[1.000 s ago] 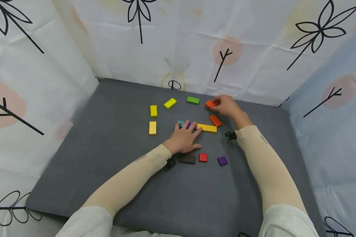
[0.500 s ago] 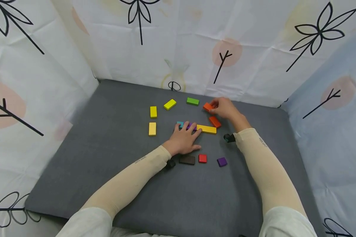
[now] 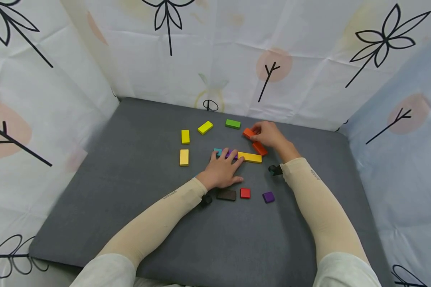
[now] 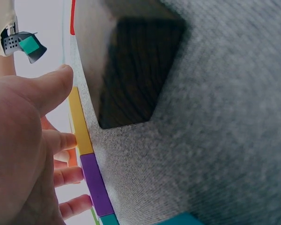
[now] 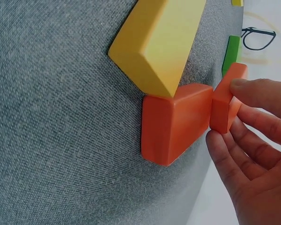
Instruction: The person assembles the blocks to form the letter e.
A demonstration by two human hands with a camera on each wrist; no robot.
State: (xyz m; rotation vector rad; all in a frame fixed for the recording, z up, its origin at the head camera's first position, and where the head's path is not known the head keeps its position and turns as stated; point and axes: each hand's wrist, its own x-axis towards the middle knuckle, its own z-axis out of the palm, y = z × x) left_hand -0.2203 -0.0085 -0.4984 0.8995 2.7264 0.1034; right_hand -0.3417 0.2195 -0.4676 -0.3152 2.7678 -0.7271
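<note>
My right hand (image 3: 269, 134) pinches an orange block (image 5: 221, 110) between thumb and fingers at the back right. Beside it lies a red-orange block (image 5: 187, 122), slanted on the table; in the right wrist view their ends look almost touching. My left hand (image 3: 221, 171) lies with spread fingers on a row of blocks. In that row are a teal block (image 3: 217, 151), a purple block (image 4: 96, 183) and a long yellow block (image 3: 250, 158), end to end. The fingers partly cover the teal and purple ones. One end of the yellow block points at the red-orange block.
A green block (image 3: 232, 124) and yellow blocks (image 3: 205, 127) curve round the back and left. Nearer me lie a dark brown block (image 3: 226, 195), a red block (image 3: 245, 193) and a purple square block (image 3: 268, 197). Patterned white cloth (image 3: 215, 52) surrounds the grey table (image 3: 140, 131).
My right hand has shifted left and slightly nearer me with the orange block, bringing it closer to the red-orange one. The left hand stays on the row.
</note>
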